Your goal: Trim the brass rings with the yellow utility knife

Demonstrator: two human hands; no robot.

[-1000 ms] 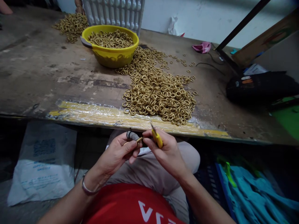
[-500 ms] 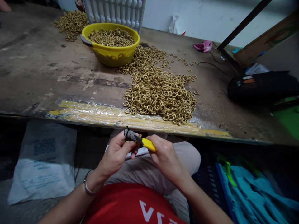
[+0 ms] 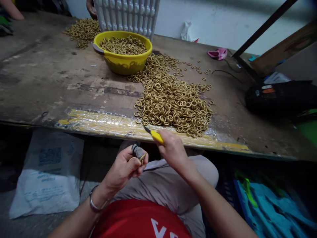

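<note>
Between the thumb and fingers of my left hand (image 3: 125, 165) a brass-coloured ring (image 3: 142, 157) is pinched. A grey cloth finger guard (image 3: 137, 151), tied with a black band, covers the index finger of that hand. My right hand (image 3: 173, 148) is closed round the yellow handle of a knife (image 3: 157, 137), whose dark blade points up and left over the table edge, apart from the left hand. Just beyond the blade lies a large pile of brass-coloured rings (image 3: 173, 105) on the worn wooden table (image 3: 49, 89).
A yellow basin (image 3: 126, 64) full of rings stands behind the pile, with a grey ribbed panel (image 3: 128, 16) behind it. Another ring pile (image 3: 83, 31) lies far left, near another person's hand (image 3: 91, 10). Clear tape over yellow strips (image 3: 99, 124) lines the front edge. A black bag (image 3: 279, 97) lies right.
My right hand has lifted the knife away from the left hand, up toward the table edge. The left hand still pinches a ring. The whole view has shifted slightly.
</note>
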